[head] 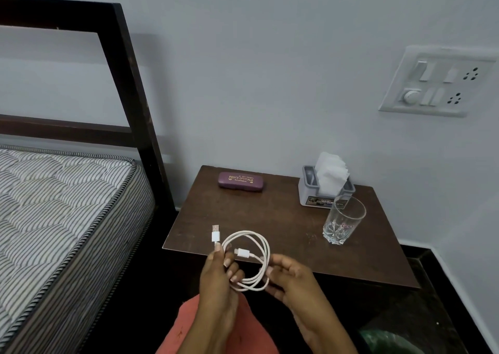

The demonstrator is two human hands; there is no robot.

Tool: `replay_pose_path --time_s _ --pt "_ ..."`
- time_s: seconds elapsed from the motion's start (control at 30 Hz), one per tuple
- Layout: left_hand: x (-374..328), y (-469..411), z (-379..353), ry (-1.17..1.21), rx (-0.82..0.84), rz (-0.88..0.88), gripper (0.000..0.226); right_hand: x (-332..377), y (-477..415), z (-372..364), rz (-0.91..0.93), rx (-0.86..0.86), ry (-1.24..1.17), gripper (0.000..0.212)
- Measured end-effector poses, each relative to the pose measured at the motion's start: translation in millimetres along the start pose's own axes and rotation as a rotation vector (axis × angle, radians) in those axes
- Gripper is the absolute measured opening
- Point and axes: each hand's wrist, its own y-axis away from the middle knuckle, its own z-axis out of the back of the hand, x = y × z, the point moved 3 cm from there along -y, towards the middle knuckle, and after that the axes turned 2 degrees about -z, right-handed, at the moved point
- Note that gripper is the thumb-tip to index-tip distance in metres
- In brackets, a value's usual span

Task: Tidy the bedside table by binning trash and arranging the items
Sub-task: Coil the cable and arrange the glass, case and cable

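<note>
Both hands are up in front of the desk (270, 218), and between them hangs a white charging cable (251, 259) wound into a loose coil of several loops. The left hand (218, 275) has its fingers closed around the left side of the coil, pinching the strand just below the USB plug (215, 234), which sticks straight up above the fingertips. The right hand (290, 275) grips the right side of the coil, fingers curled onto the loops near the bottom. The smaller connector (242, 252) lies across the middle of the coil (it points left, towards the left hand). The whole coil is held above the near edge of the desk, not resting on it.

On the dark wooden top, a purple spectacle case (241, 181) with gold lettering lies near the back left corner. At the back right stands a grey tissue holder (310, 194) with white tissues (330, 174) poking out of the top. Just in front of it, a clear drinking glass (344, 220) stands upright, empty by the look of it.

To the left, a bed (54, 205) with a striped mattress and dark frame. On the wall at the right, a white switch panel (437, 81). Low at the right, something green and shiny (388, 341) shows on the dark floor, too dim to tell what it is.
</note>
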Motion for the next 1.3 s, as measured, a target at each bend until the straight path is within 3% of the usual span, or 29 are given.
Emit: replay_pose_path --time_s 0.17,0.23,0.33,0.57,0.73,0.87,1.0,1.07,1.2,1.3 --pt "0 3 -1 -0.111 -0.047 -0.072 0.031 4 -1 -7 0.022 0.012 -0.195 0.024" --pt "0 1 1 -0.139 -0.062 -0.085 0.031 8 0 -10 0.206 -0.027 0.021 0.031" --pt "-4 1 3 -0.190 -0.049 -0.117 0.030 11 4 -18 0.546 -0.045 0.541 0.048" --pt "-10 7 -3 -0.362 0.029 -0.240 0.026 13 6 -27 0.784 -0.072 0.861 0.059" --pt "-6 13 -7 -0.450 0.043 -0.291 0.028 15 4 -27 0.760 -0.227 0.682 0.024" --pt "-5 2 1 -0.368 -0.028 -0.254 0.030 25 13 -27 0.901 -0.301 0.581 0.008" --pt "4 -11 16 -0.234 -0.055 -0.095 0.034 25 18 -33 0.797 -0.172 0.332 0.012" --pt "7 -8 18 -0.247 -0.091 -0.068 0.033 27 20 -37 0.826 -0.163 0.393 0.017" --pt "-14 11 3 -0.568 -0.149 -0.453 0.029 29 21 -43 1.004 -0.296 0.782 0.008" --pt "-21 27 -10 -0.805 -0.065 -0.634 0.027 26 21 -30 0.869 -0.486 0.485 0.013"
